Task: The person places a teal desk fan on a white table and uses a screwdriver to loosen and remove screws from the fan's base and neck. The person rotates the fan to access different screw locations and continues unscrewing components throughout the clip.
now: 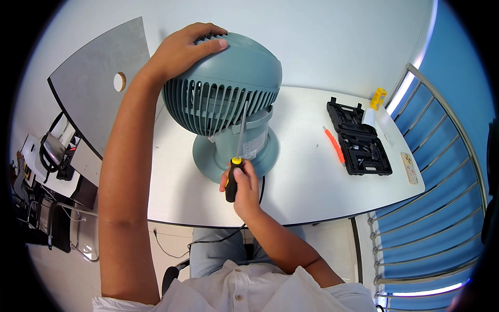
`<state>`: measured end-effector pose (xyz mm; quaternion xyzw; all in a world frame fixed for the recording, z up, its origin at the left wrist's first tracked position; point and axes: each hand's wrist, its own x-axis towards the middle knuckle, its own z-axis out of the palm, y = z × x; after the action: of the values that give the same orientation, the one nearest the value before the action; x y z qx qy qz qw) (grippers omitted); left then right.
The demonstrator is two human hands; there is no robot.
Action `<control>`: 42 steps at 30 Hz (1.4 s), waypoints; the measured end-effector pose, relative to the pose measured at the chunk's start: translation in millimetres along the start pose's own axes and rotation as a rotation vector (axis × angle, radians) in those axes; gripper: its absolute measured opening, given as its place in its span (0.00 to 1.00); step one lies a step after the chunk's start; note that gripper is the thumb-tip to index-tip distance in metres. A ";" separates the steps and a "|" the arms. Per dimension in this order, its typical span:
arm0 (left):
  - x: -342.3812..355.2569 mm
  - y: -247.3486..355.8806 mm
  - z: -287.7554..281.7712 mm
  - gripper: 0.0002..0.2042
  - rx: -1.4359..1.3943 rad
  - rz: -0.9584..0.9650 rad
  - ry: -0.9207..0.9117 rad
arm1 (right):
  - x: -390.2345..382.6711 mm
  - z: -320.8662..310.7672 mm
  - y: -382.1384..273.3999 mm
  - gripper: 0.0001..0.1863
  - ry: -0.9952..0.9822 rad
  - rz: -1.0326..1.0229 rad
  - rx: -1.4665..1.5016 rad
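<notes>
A grey-green table fan [223, 99] with a slatted round head stands on its wide base before me. My left hand [189, 47] lies over the top left of the fan's head, fingers spread on the slats. A screwdriver [232, 182] with a black and yellow handle is gripped in my right hand [246, 190]. Its long metal shaft points up, the tip overlapping the slats at the fan's lower right; whether it touches or enters them I cannot tell. A pale label [254, 146] is on the fan's stand.
On the white table [301, 192], an open black tool case [364, 151] lies right, beside a red-orange stick-like tool [335, 145]. Behind it are a yellow box [379, 98] and a white roll-like item [368, 117]. A black cord [223, 239] hangs over the front edge. Metal railings [442, 177] stand right.
</notes>
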<state>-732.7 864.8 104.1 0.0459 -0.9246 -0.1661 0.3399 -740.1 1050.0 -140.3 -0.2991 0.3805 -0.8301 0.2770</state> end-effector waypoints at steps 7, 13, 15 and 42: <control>0.5 -3.3 1.3 0.23 0.007 -0.002 -0.003 | 0.2 -4.4 7.2 0.11 -0.090 0.010 0.141; 1.0 1.7 0.1 0.22 -0.055 -0.023 -0.021 | 7.5 9.5 13.6 0.09 0.074 -0.018 0.131; 1.0 3.0 0.9 0.22 -0.030 -0.019 -0.016 | 9.1 12.7 7.0 0.08 0.100 0.014 0.102; -6.6 -5.7 -2.1 0.26 0.027 0.033 0.042 | 4.6 2.9 -2.0 0.08 0.064 0.025 -0.312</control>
<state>-726.5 860.2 99.7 0.0387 -0.9201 -0.1468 0.3610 -741.6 1046.7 -135.8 -0.3073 0.5170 -0.7665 0.2253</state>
